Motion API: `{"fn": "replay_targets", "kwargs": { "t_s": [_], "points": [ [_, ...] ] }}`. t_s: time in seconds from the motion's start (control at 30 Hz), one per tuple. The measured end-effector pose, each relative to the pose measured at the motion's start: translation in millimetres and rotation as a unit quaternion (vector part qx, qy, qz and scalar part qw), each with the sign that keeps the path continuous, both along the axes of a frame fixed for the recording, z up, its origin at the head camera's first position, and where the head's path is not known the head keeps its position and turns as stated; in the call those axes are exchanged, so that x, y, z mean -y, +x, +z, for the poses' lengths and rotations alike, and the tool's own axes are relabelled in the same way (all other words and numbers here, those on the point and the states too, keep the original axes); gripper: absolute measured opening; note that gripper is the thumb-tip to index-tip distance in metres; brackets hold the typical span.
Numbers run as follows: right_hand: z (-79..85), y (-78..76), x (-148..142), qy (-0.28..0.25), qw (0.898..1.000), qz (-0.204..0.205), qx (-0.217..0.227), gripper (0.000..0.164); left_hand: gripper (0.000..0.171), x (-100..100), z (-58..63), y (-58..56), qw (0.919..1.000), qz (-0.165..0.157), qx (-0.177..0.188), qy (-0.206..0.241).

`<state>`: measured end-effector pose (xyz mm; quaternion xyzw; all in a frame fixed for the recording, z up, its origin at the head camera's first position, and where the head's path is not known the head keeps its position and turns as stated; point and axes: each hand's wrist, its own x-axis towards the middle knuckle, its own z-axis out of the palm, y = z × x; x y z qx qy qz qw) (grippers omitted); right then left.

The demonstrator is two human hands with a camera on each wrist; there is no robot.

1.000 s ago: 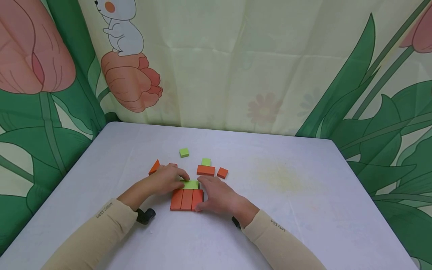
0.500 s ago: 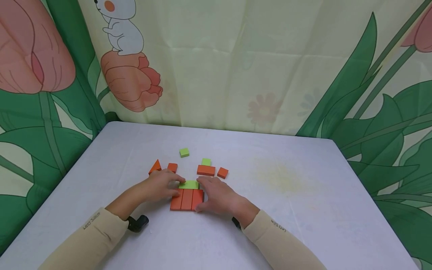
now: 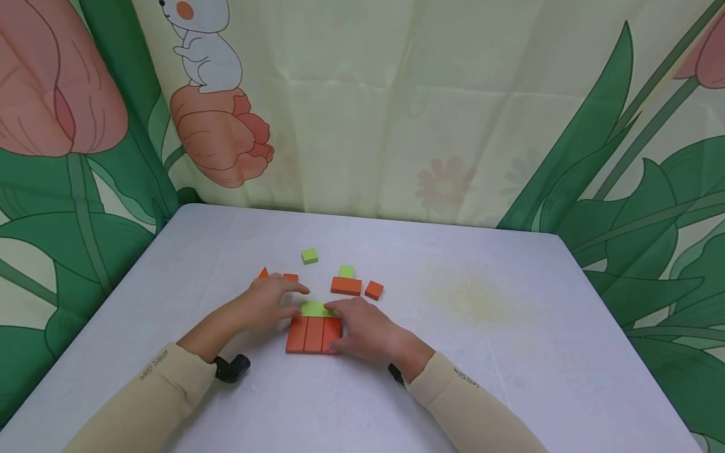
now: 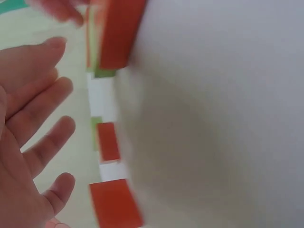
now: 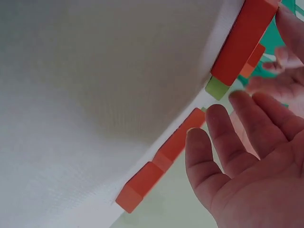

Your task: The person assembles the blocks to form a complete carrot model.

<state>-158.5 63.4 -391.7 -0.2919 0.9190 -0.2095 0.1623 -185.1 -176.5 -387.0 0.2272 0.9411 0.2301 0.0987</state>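
Note:
Three red blocks (image 3: pixel 313 336) lie side by side on the table, a lime-green block (image 3: pixel 313 309) against their far edge. My right hand (image 3: pixel 368 327) rests along their right side, index fingertip over the green block's right end and thumb at the nearest red block's edge. In the right wrist view, its fingers (image 5: pixel 228 142) are extended and not wrapped round anything. My left hand (image 3: pixel 266 305) hovers just left of the green block, fingers spread and holding nothing. The left wrist view shows its loose fingers (image 4: pixel 52 142) apart from the red block (image 4: pixel 118 38).
Behind the hands lie a long red block (image 3: pixel 346 286) with a green one (image 3: pixel 347 272) behind it, a small red block (image 3: pixel 374 290) and a lone green block (image 3: pixel 309 255). An orange triangle (image 3: pixel 263 273) and another red block (image 3: pixel 291 277) are partly hidden by my left hand.
My left hand has drawn back left from the green block, then shifted slightly away from me. My right index finger has moved left onto the green block's end.

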Motion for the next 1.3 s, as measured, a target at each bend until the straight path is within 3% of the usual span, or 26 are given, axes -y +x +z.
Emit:
{"fn": "replay_targets", "kwargs": {
  "t_s": [0.1, 0.27, 0.47, 0.67, 0.97, 1.3],
  "points": [
    [1.2, -0.5, 0.5, 0.008, 1.0, 0.002, -0.002, 0.067, 0.036, -1.3, 9.0, -13.1, 0.9999, 0.01, -0.011, 0.008],
    [2.0, -0.9, 1.8, 0.015, 1.0, -0.004, 0.01, 0.068, 0.043, -6.8, 20.4, -41.2, 0.999, 0.045, 0.004, 0.0],
    [0.1, -0.3, 1.4, 0.019, 0.999, -0.015, 0.025, 0.068, 0.052, -11.6, 22.1, -74.0, 0.9955, 0.085, 0.039, -0.014],
    [0.9, -0.2, -0.5, 0.02, 0.999, -0.015, 0.022, 0.069, 0.055, -19.4, 18.8, -95.4, 0.9938, 0.097, 0.053, -0.01],
    [1.2, -0.8, 0.1, 0.027, 0.999, -0.012, 0.013, 0.067, 0.045, -21.7, 10.6, -108.3, 0.9866, 0.128, 0.1, -0.012],
    [0.5, -1.5, 0.6, 0.03, 0.999, -0.019, 0.02, 0.069, 0.033, -23.2, 5.7, -106.4, 0.9857, 0.124, 0.115, -0.003]
  ]
}}
